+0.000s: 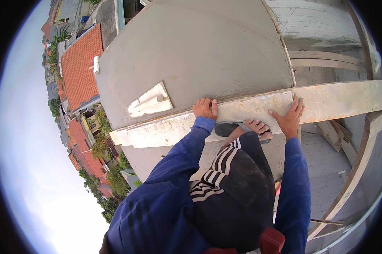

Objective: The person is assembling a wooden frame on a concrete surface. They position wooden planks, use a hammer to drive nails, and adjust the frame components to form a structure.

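A long, cement-stained wooden plank runs across the slab in front of me. My left hand grips its far edge with curled fingers. To the right, my right hand rests on the plank near a joint, fingers spread. Between my hands, my foot in a dark sandal presses on the plank. Beyond my left hand, a pale, worn plastering float lies on the smooth grey cement; a small round part shows on its top.
A drop to a lower floor opens on the right, with loose boards and a timber beam. A white pipe end stands at the slab's left edge. Tiled roofs and trees lie far below on the left.
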Available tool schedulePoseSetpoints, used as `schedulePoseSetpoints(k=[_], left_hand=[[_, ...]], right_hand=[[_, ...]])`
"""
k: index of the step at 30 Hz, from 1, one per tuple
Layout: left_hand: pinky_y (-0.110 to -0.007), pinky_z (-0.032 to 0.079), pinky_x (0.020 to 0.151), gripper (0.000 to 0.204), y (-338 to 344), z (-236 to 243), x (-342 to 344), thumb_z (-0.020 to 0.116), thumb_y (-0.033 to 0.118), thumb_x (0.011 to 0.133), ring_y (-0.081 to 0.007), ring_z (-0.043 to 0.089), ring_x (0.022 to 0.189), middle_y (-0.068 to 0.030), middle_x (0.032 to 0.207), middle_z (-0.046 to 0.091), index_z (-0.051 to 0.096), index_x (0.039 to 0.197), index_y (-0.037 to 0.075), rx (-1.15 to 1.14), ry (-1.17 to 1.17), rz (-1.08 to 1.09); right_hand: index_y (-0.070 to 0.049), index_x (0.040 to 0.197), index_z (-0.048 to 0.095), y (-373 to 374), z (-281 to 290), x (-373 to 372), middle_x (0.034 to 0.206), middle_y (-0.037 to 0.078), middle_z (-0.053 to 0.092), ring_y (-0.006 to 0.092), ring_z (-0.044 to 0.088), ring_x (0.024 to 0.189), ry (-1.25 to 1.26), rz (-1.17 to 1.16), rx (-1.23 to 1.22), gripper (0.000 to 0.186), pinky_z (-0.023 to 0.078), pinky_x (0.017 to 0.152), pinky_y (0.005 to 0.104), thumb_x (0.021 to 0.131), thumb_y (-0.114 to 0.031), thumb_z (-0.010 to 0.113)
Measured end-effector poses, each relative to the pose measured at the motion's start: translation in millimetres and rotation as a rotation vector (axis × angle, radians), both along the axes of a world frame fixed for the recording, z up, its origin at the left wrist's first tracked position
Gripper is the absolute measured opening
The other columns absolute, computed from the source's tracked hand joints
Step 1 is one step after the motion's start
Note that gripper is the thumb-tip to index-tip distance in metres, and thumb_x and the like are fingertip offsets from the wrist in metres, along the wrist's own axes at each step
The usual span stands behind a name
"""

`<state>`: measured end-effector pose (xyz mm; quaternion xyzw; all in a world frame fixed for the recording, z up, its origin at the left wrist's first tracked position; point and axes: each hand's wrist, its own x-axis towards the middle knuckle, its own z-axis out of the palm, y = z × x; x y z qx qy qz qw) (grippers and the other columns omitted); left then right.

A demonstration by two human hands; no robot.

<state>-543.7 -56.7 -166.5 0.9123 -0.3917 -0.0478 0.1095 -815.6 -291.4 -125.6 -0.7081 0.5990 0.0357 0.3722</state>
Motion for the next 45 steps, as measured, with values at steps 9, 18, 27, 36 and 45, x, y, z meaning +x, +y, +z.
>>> schedulePoseSetpoints(k=[9,18,27,36,45], left_hand=[[-0.047,0.039,0.079,0.026,-2,-3,3,0.063,0.035,0.093,-0.0305,0.059,0.085,-0.0056,0.085,0.065,0.066,0.083,0.011,0.026,0.006,0.033],[-0.064,0.008,0.124,0.166,208,-17,66,0.065,0.102,0.046,-0.0478,0.003,0.157,-0.0301,0.169,0.001,-0.005,0.166,0.011,0.408,0.215,1.386],[-0.064,0.009,0.124,0.182,202,-43,64,0.069,0.103,0.032,-0.0565,0.002,0.153,-0.0343,0.167,-0.006,-0.01,0.164,0.006,0.603,0.334,1.241],[-0.066,0.008,0.123,0.183,186,-25,56,0.071,0.102,0.03,-0.0557,-0.001,0.154,-0.0343,0.167,-0.01,-0.01,0.164,0.005,0.535,0.408,1.296],[-0.069,0.01,0.122,0.182,164,4,48,0.075,0.098,0.035,-0.0579,-0.003,0.153,-0.0331,0.166,-0.015,-0.016,0.162,0.007,0.49,0.485,1.262]], right_hand=[[-0.013,0.162,0.019,-3,-6,-4,0.168,0.026,0.013,0.057,0.01,0.152,-0.014,0.022,-0.011,0.134,0.03,0.117,0.0681,0.06,-0.051,0.096],[-0.007,0.162,0.019,-4,-6,-2,0.166,0.03,0.014,0.0562,0.01,0.153,0.062,0.06,0.001,0.139,0.035,0.115,0.0659,0.057,-0.061,0.095],[-0.004,0.162,0.017,-6,-29,-14,0.165,0.034,0.011,0.0598,0.01,0.151,0.108,0.14,-0.034,0.146,0.035,0.117,0.0635,0.055,-0.071,0.091],[0.014,0.156,0.01,-7,-25,-11,0.159,0.039,0.022,0.051,0.02,0.15,0.011,0.166,0.033,0.139,0.023,0.125,0.0521,0.064,-0.052,0.091],[0.014,0.157,0.006,-14,-49,-22,0.16,0.038,0.019,0.0498,0.018,0.152,0.032,0.204,0.006,0.141,0.022,0.126,0.0469,0.066,-0.053,0.091]])
